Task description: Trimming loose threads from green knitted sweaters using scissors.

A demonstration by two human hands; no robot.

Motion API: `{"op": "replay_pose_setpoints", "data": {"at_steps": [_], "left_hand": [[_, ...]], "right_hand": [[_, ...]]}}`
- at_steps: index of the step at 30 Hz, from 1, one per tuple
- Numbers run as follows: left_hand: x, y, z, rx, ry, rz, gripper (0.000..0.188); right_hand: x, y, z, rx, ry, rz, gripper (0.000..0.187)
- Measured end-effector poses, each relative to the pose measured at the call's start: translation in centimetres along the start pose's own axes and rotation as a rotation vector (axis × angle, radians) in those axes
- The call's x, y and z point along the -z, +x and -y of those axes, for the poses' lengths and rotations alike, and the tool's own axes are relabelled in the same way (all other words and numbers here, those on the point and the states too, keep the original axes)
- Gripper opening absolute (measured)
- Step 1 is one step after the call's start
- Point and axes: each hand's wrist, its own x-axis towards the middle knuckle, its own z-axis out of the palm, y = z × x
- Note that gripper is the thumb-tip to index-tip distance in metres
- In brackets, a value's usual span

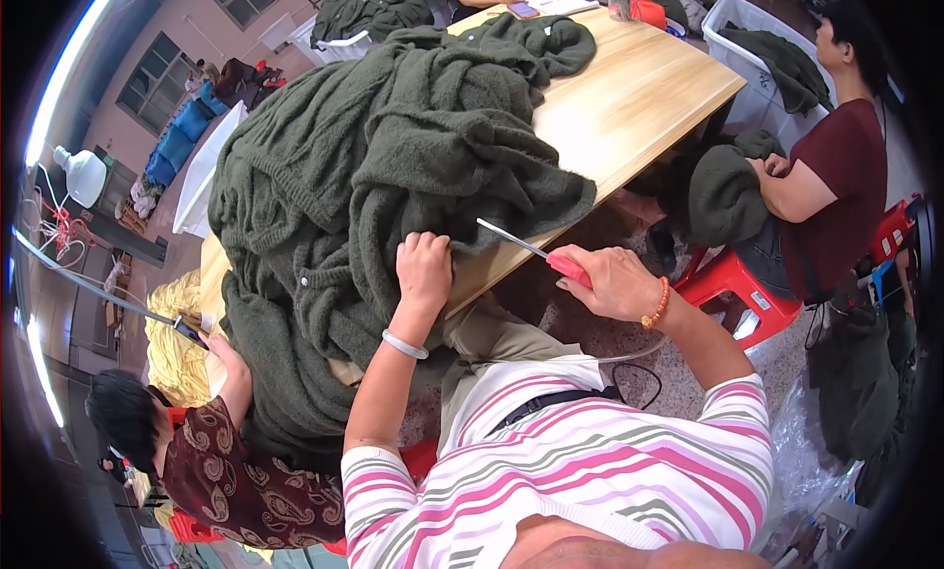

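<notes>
A large heap of dark green knitted cardigans (324, 146) with ribbed edges and small light buttons covers much of the wooden table (644, 77) in front of me. My left hand (425, 266) has its fingers curled into the edge of a dark green cardigan (447, 176) at the near side of the heap. In my right hand (621, 282) is a red-handled tool (567, 266) with a long, thin metal shaft. Its tip points up and left, close to the cloth; whether it touches cannot be made out.
On the right a person in maroon (846, 176) sits on a red stool (747, 299), handling green knitwear. Another person in a patterned top (246, 461) works at the left beside yellow cloth (175, 343). A white bin (747, 53) with green garments stands behind the table.
</notes>
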Motion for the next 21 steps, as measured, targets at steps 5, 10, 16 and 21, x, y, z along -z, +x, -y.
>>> {"op": "replay_pose_setpoints", "data": {"at_steps": [5,10,16,21], "left_hand": [[0.1,0.9,0.8,0.726,-1.54,0.149,0.012],[-1.0,0.5,0.7,0.787,-1.781,0.248,0.014],[-4.1,-0.5,2.5,0.79,-1.952,0.354,0.009],[-4.2,-0.2,2.2,1.011,-2.238,0.348,0.008]], "right_hand": [[0.4,-0.1,0.5,-0.02,-0.001,0.112,0.035],[0.3,1.6,1.2,-0.048,-0.044,0.212,0.035],[0.8,3.5,2.4,-0.132,-0.077,0.228,0.031],[0.2,4.1,4.2,-0.131,-0.084,0.526,0.031]]}}
